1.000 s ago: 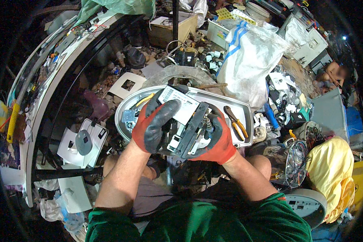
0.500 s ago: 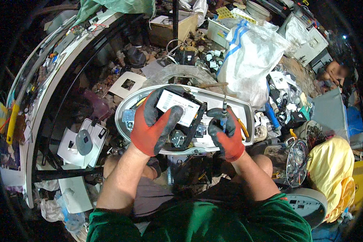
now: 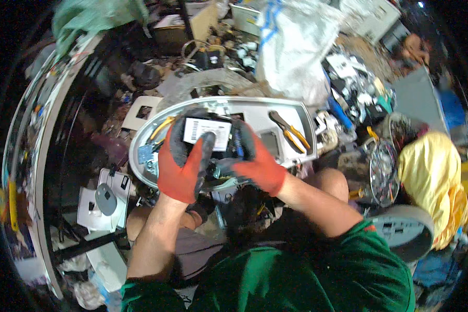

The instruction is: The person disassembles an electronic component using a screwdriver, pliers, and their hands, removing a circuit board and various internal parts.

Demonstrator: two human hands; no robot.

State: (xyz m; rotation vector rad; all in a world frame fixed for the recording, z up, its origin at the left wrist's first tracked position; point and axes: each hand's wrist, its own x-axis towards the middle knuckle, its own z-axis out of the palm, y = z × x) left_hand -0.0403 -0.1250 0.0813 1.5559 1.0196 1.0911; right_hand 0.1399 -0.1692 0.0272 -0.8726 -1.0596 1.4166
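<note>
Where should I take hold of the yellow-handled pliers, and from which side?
Probably by both yellow handles, from above and the near right, with the right hand. The pliers lie slantwise in the pale oval housing, dark head pointing away, handles slightly spread toward you.

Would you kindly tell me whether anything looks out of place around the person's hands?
Mildly: yellow-handled pliers lie loose inside the pale oval casing, beyond the right hand, a tool among parts. Mixed scrap is also heaped untidily to the right of the white sack.
</note>
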